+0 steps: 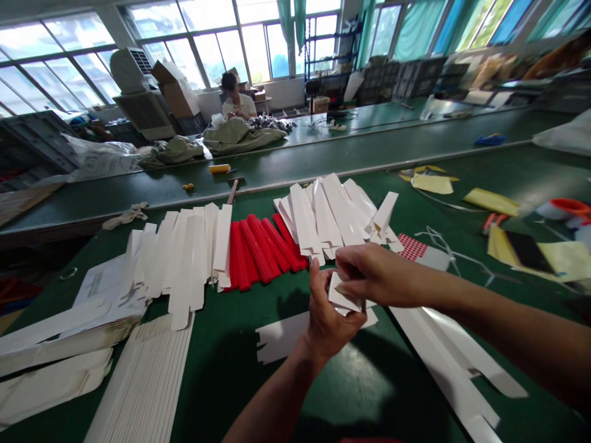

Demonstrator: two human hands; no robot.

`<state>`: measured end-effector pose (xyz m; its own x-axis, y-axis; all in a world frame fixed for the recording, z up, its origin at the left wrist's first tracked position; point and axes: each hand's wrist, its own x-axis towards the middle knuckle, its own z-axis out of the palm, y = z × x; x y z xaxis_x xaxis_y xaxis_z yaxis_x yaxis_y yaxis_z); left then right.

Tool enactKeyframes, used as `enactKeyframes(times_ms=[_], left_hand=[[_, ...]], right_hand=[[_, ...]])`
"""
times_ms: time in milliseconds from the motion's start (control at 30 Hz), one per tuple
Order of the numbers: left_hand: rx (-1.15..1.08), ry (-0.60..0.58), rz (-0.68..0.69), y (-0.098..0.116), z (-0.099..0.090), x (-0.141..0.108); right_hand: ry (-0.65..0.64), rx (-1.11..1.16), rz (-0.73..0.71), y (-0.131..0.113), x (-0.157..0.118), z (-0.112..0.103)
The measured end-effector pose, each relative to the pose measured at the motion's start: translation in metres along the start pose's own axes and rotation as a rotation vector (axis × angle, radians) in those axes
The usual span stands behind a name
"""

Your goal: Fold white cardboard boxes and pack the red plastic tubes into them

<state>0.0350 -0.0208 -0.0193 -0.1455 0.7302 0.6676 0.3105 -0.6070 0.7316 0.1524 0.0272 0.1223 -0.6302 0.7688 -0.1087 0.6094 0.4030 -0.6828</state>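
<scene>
A: What did the long green surface (231,320) carry in front of the person?

B: Two fans of white card strips (184,264) (327,209), one left and one right, with a bunch of ribbed red strips (258,249) between them. Far beyond, across other benches, a co-worker (235,95) sat beside green sacks (240,136).

A: And the hands?

B: Both were closed on a small folded white card piece (344,294), which they held up just nearer than the fans, around the middle of the surface. The left hand (330,326) cupped it palm-up from below, and the right hand (381,275) reached in from the right and pinched it from above.

A: Which way did the piece lie?

B: Its long axis ran roughly left to right, dipping slightly toward the right, almost in line with the right forearm (484,314). The left hand sat under it, on the near side, and the right hand lay over it, on the far side.
</scene>
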Motion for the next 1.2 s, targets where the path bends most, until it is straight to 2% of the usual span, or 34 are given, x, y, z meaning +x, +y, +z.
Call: enactKeyframes(times_ms=[133, 200, 267, 367, 500, 567, 633, 700, 767, 833, 900, 967, 1033, 1100, 1133, 1200], left_hand=[[-0.016, 0.035, -0.035, 0.004, -0.004, 0.007], [-0.003, 0.043, -0.045, 0.005, -0.005, 0.008], [0.016, 0.056, -0.069, 0.007, -0.007, 0.009], [-0.03, 0.075, -0.167, 0.014, -0.009, 0.014], [-0.228, 0.214, -0.404, 0.031, -0.014, 0.036], [-0.379, 0.203, -0.487, 0.031, -0.015, 0.046], [-0.481, 0.104, -0.507, 0.02, -0.018, 0.048], [-0.417, 0.001, -0.498, -0.001, -0.021, 0.039], [-0.084, -0.147, -0.517, -0.029, -0.025, 0.018], [0.428, -0.489, -0.572, -0.056, -0.03, -0.01], [0.577, -0.684, -0.627, -0.077, -0.035, -0.04], [0.631, -0.806, -0.663, -0.09, -0.04, -0.063], [0.683, -0.877, -0.678, -0.097, -0.043, -0.076], [0.736, -0.904, -0.697, -0.1, -0.046, -0.08], [0.758, -0.907, -0.712, -0.101, -0.047, -0.08], [0.786, -0.897, -0.752, -0.102, -0.048, -0.077]], right_hand=[[0.102, 0.505, 0.074, 0.021, -0.002, 0.018], [0.185, 0.597, 0.029, 0.035, -0.008, 0.028], [0.234, 0.597, -0.062, 0.05, -0.016, 0.038], [0.225, 0.519, -0.137, 0.073, -0.031, 0.054], [0.164, 0.365, -0.102, 0.085, -0.039, 0.081], [0.215, 0.271, 0.011, 0.082, -0.037, 0.096], [0.299, 0.182, 0.155, 0.082, -0.035, 0.108], [0.363, 0.091, 0.278, 0.091, -0.035, 0.115], [0.382, -0.024, 0.375, 0.11, -0.039, 0.117], [0.367, -0.189, 0.462, 0.136, -0.047, 0.117], [0.331, -0.374, 0.524, 0.159, -0.054, 0.118], [0.353, -0.576, 0.562, 0.173, -0.06, 0.122], [0.432, -0.739, 0.541, 0.175, -0.061, 0.128], [0.447, -0.775, 0.433, 0.169, -0.057, 0.136], [0.398, -0.731, 0.356, 0.164, -0.054, 0.142], [0.224, -0.596, 0.194, 0.154, -0.044, 0.158]])
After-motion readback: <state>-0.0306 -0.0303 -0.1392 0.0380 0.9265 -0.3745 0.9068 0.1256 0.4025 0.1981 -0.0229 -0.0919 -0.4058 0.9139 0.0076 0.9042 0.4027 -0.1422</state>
